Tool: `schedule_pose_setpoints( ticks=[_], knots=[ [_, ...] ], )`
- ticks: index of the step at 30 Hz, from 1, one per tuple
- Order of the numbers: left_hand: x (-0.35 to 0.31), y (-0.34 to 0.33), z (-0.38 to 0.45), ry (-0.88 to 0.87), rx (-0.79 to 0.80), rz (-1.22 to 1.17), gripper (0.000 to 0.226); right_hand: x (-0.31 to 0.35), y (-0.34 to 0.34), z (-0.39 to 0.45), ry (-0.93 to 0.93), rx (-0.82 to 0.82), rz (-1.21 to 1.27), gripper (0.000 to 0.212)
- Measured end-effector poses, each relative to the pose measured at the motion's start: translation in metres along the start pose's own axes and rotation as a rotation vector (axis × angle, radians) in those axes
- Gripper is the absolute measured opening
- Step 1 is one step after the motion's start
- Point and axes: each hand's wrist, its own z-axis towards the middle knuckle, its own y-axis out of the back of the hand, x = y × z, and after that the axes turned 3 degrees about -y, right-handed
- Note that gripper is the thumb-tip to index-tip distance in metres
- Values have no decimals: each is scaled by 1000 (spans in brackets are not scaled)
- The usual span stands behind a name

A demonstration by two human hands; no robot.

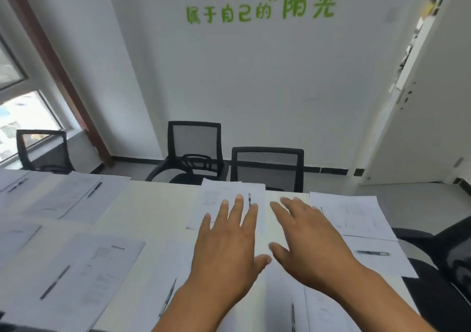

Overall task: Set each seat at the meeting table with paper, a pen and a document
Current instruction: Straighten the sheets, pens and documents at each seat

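Note:
Both my hands stretch out flat, palms down, over the far half of the white meeting table [153, 204]. My left hand [229, 242] hovers over a printed document [216, 199] with a pen [249, 199] lying on it, in front of the far chair. My right hand [305, 237] reaches beside it, fingers spread, holding nothing. Another sheet set [356, 214] lies to the right, with a pen [373, 253] on paper below it. More documents with pens lie at the near left [102, 268] and far left [76, 194].
Black mesh chairs stand at the far edge [267, 166], behind it [193, 148], at the far left [43, 150] and at the right side [446, 250]. A window is on the left, a white door [420, 128] on the right.

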Motion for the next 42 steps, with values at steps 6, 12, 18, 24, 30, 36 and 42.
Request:
schedule_pose_setpoints(
  ticks=[6,12,18,24,30,36,42],
  knots=[
    [16,55,-27,-25,-205,33,82,35,51,-27,50,-122,-40,79],
    [14,101,-82,23,-315,98,68,72,97,-70,121,-224,-37,54],
    [4,122,-149,166,-326,174,67,97,108,-115,224,-231,-31,49],
    [-2,129,-219,255,-306,209,65,119,97,-160,290,-212,6,50],
    [23,132,-259,288,-316,228,64,155,92,-182,321,-228,12,50],
    [70,126,-264,244,-307,183,63,197,80,-171,269,-223,-26,51],
    [160,108,-257,121,-224,137,59,265,47,-134,151,-162,-37,55]
  ],
)
